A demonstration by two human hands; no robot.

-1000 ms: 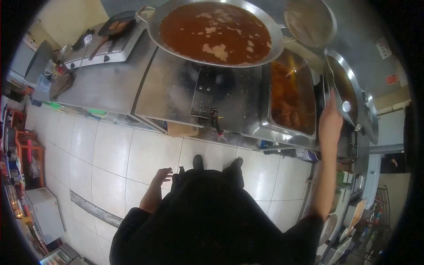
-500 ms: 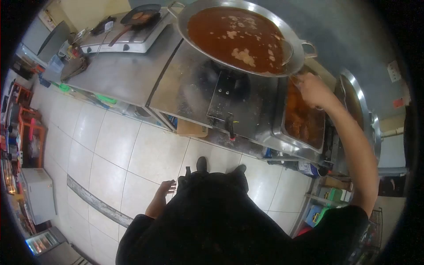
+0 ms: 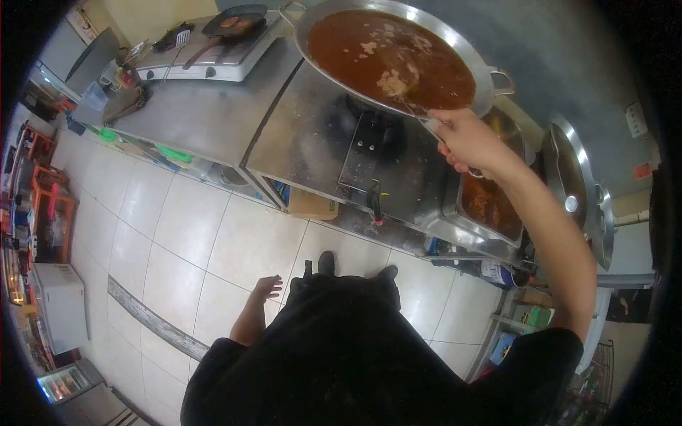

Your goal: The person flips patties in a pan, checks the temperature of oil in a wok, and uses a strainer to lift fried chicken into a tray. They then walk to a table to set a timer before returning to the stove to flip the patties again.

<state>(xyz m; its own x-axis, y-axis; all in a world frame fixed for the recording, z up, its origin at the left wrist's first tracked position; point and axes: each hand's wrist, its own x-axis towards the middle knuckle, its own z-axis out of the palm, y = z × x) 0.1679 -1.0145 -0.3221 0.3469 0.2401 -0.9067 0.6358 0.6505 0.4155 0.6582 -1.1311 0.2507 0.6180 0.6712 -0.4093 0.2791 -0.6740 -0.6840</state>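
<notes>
A wide two-handled metal pan [image 3: 484,84] holds reddish-brown liquid [image 3: 348,53] with patches of pale foam [image 3: 389,82]. My right hand [image 3: 467,140] is closed around the handle of a ladle [image 3: 432,126] at the pan's near right rim. The ladle's other end reaches into the liquid beside the foam, and its bowl is mostly hidden. Below my right hand stands a deep rectangular metal tray [image 3: 455,221] with brown food in it. My left hand [image 3: 267,287] hangs over the floor by my side, fingers apart, holding nothing.
A white gas stove [image 3: 238,69] with a dark frying pan [image 3: 238,20] and a spatula [image 3: 182,38] stands on the steel counter [image 3: 206,121] to the left. Another large pan [image 3: 568,170] is at the right. A cardboard box [image 3: 312,204] sits under the counter.
My right hand has moved left and toward the pan's near rim, bringing the ladle from the pan's right side to the foam near the middle. My left hand stays low.
</notes>
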